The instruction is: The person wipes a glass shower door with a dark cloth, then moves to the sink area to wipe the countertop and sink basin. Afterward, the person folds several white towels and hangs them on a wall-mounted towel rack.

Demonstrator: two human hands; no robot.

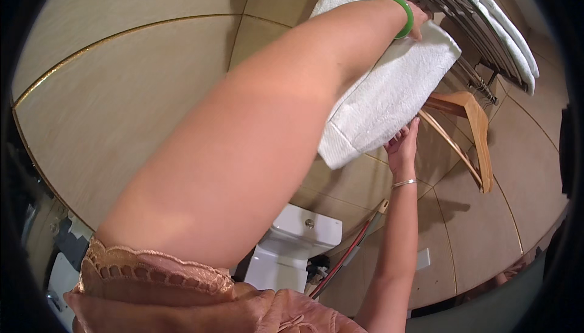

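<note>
A white terry towel (388, 93) hangs at a slant below a metal wall rack (463, 11). My left hand (417, 20), with a green bangle at its wrist, reaches up to the towel's top edge, close under the rack. Its thumb shows against the cloth, while most of the fingers are hidden. Under the lower right edge of the same towel is my right hand (402, 146), palm upward and thumb raised, at or against the cloth. A thin silver bracelet circles that wrist. More white towel (335, 2) shows behind my left forearm.
Folded white towels (513, 45) lie on top of the rack. A wooden clothes hanger (479, 136) hangs right of my right hand. Below stand a white toilet (310, 225) and red and grey long handles (351, 248) leaning by the tiled wall (515, 150).
</note>
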